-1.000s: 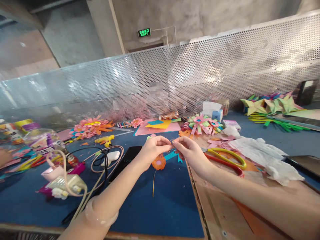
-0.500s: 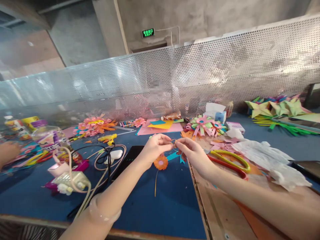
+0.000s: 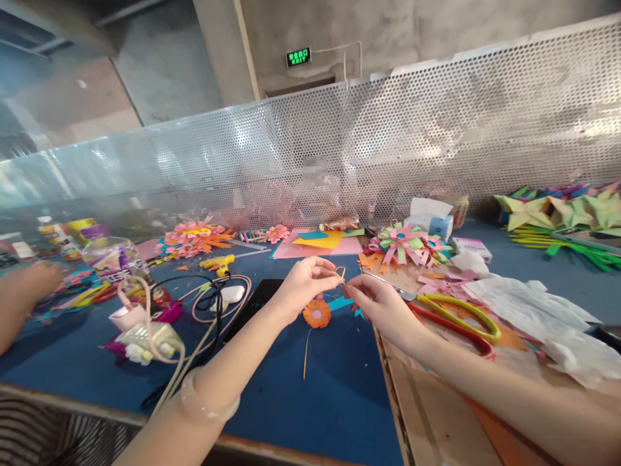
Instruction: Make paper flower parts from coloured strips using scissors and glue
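My left hand (image 3: 306, 283) and my right hand (image 3: 377, 304) meet above the blue table (image 3: 310, 395), both pinching a thin curled yellow paper strip (image 3: 340, 272) between their fingertips. Just below them lies an orange paper flower (image 3: 317, 313) with a pink centre and a thin yellow stem (image 3: 305, 353). A teal paper scrap (image 3: 339, 302) lies beside the flower. A clear bangle (image 3: 208, 404) sits on my left forearm.
Yellow-handled scissors (image 3: 460, 310) and red ones lie right of my hands on a wooden board (image 3: 431, 414). A black phone (image 3: 252, 304), cables, a yellow glue gun (image 3: 218, 263), paper flowers (image 3: 402, 243), crumpled white paper (image 3: 533, 304). Another person's hand (image 3: 26, 288) at far left.
The view has drifted, so everything sits slightly further right. My hands stay together on the strip, whose loop now shows above my fingertips. The other person's hand at the left has come further in.
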`<state>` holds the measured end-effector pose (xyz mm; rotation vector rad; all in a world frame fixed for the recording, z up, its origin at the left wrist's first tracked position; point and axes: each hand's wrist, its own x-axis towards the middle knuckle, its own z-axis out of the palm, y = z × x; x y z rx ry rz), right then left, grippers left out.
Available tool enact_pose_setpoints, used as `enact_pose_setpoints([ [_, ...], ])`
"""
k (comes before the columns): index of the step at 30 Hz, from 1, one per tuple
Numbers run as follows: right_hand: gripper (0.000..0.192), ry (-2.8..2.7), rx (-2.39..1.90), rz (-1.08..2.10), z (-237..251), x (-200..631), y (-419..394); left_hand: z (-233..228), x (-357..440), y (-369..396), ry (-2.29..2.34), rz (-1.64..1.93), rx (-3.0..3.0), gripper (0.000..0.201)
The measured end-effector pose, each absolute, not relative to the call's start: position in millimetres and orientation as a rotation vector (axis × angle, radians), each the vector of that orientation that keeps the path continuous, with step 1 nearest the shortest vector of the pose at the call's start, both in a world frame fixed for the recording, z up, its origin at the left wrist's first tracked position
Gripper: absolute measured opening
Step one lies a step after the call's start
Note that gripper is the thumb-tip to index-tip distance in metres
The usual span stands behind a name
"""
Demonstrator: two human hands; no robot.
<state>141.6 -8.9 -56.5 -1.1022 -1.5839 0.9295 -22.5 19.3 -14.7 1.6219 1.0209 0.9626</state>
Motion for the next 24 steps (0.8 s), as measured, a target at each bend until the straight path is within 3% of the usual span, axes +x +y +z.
enact_pose_setpoints([
  [15,0.029,-1.526,-1.176,1.042,-52,139,-10,-13,-28,24,1.05,1.022,1.596,0.023],
  [20,0.024,-1.628,-1.126,1.104,-38,111,23,25,-65,38,1.109,1.416,1.486,0.025],
  [24,0.018,-1.793,-0.988,1.097,-14,37,68,42,-97,46,1.136,1.755,1.257,0.029],
])
